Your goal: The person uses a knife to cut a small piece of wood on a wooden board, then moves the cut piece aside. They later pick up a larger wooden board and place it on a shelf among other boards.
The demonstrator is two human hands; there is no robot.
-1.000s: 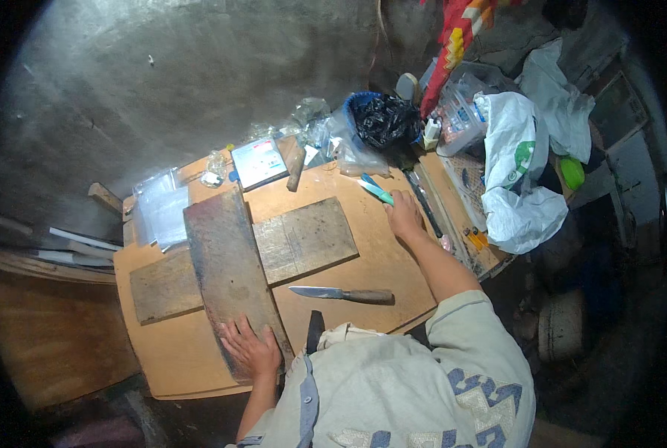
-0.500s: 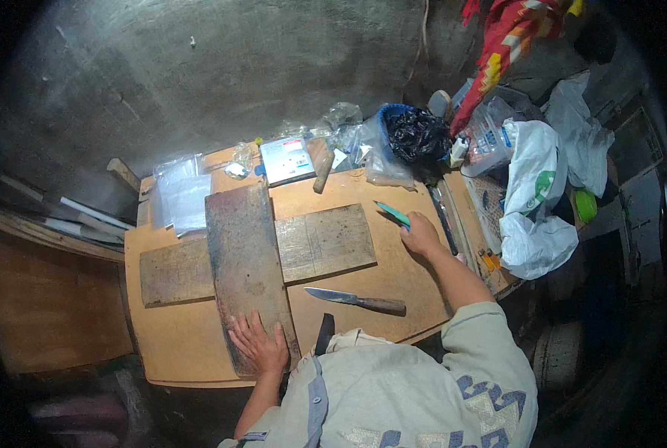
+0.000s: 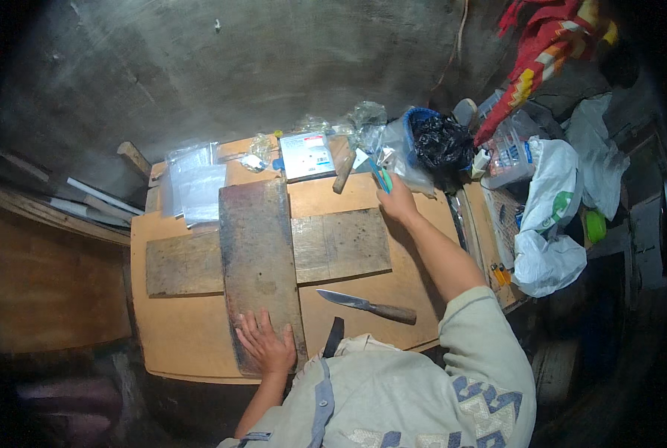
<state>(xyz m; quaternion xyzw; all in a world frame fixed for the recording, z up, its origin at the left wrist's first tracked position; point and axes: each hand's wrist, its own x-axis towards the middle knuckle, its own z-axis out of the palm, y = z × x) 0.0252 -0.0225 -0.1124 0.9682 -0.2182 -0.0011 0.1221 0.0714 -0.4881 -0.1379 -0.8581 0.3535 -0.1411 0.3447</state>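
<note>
My left hand [image 3: 264, 345] lies flat with its fingers spread on the near end of a long, dark wooden board [image 3: 256, 246]. This board crosses over a paler, worn wooden board [image 3: 341, 243] that sticks out on both sides beneath it. At the far right of the table, my right hand [image 3: 397, 200] is closed round the handle of a green knife [image 3: 386, 180], its narrow blade pointing away toward the wall. A larger knife [image 3: 367, 305] with a brown wooden handle lies on the table [image 3: 188, 328], right of the dark board, blade to the left.
Clear plastic bags [image 3: 197, 187] and a white flat box [image 3: 306, 157] line the far edge, with a short wooden piece [image 3: 343, 170] beside the box. A blue bin with a black bag [image 3: 442, 142] stands back right. White plastic bags [image 3: 546, 254] and a red patterned cloth [image 3: 531, 71] are farther right.
My right hand has moved away from me toward the table's far edge with the green knife, whose blade has turned more upright in view. My left hand stays on the dark board.
</note>
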